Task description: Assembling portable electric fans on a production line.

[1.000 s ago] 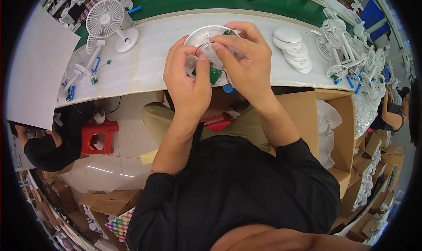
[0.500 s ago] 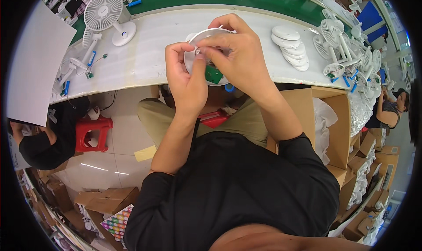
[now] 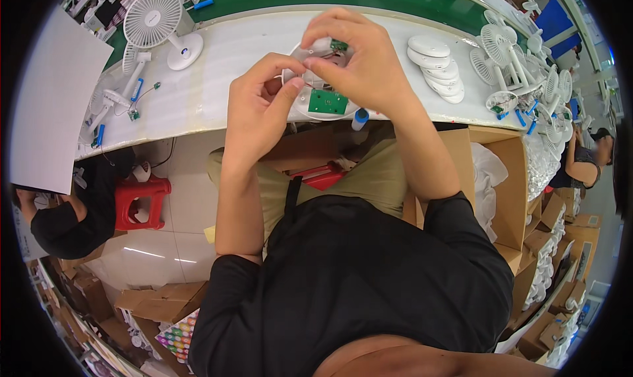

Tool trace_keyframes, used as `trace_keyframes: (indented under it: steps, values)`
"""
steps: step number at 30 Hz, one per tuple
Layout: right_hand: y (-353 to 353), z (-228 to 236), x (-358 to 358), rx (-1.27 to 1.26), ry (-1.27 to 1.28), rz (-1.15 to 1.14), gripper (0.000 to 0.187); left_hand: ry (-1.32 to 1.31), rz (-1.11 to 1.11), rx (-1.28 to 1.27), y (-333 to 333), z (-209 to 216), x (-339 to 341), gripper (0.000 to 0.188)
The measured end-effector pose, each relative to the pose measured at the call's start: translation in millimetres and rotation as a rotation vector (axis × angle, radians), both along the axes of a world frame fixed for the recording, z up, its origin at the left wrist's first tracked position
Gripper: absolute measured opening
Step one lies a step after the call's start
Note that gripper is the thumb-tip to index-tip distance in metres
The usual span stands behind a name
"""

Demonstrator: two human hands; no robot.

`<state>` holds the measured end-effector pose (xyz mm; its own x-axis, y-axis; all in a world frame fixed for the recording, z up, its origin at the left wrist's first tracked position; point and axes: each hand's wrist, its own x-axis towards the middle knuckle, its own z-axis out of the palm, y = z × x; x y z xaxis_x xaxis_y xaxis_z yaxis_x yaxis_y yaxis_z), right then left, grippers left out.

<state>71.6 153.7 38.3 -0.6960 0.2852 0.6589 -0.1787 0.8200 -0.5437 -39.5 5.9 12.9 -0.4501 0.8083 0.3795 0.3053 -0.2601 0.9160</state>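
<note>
A round white fan base (image 3: 304,106), its inside showing, lies at the table's front edge. In it are a green circuit board (image 3: 328,102), a smaller green board (image 3: 339,45) and thin wires. Over its left side, my left hand (image 3: 259,110) has thumb and forefinger bent toward each other. My right hand (image 3: 366,63) arches above the base, its thumb and fingertips meeting the left fingertips. Whatever the two hands pinch is small and hidden by the fingers. A blue cylindrical battery (image 3: 359,120) hangs at the base's near right rim.
White round covers (image 3: 440,70) lie in an overlapping stack to the right. A white desk fan (image 3: 158,21) stands at the left, more fans (image 3: 499,47) at the far right. An open cardboard box (image 3: 508,186) sits beside my right arm; a red stool (image 3: 142,202) is at the left.
Both hands have shifted, the left outward and the right slightly upward. The base now lies flatter, showing more of the green board. The small white piece between my fingertips is now hidden.
</note>
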Motion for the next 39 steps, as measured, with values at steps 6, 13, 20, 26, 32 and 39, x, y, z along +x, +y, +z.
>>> trace_keyframes:
  steps: [6, 13, 20, 26, 32, 39]
  values:
    - [6.8, -11.1, 39.9, -0.421, 0.321, -0.247, 0.013, -0.165, 0.136, 0.158, 10.3, -10.3, -0.3, 0.015]
    - [-29.9, -72.6, 59.6, -1.465, 0.276, 0.158, 0.018, -0.199, 0.277, 0.194, 22.7, -7.8, 28.2, 0.014]
    - [-25.3, -50.7, 25.5, -1.299, 0.586, -0.017, 0.017, -0.167, 0.307, 0.106, 18.4, -7.7, 32.9, 0.014]
    - [-29.5, -30.0, 24.8, -0.674, 0.692, -0.213, 0.022, -0.154, 0.322, 0.101, 20.7, -4.4, 40.2, 0.017]
    - [-11.1, -14.5, 41.7, -0.420, 0.310, -0.149, 0.021, -0.098, 0.328, 0.146, 25.7, -2.0, 34.7, 0.020]
    - [7.7, -22.6, 28.3, -0.162, 0.259, -0.272, 0.019, -0.113, 0.333, 0.119, 24.2, 4.1, 33.7, 0.023]
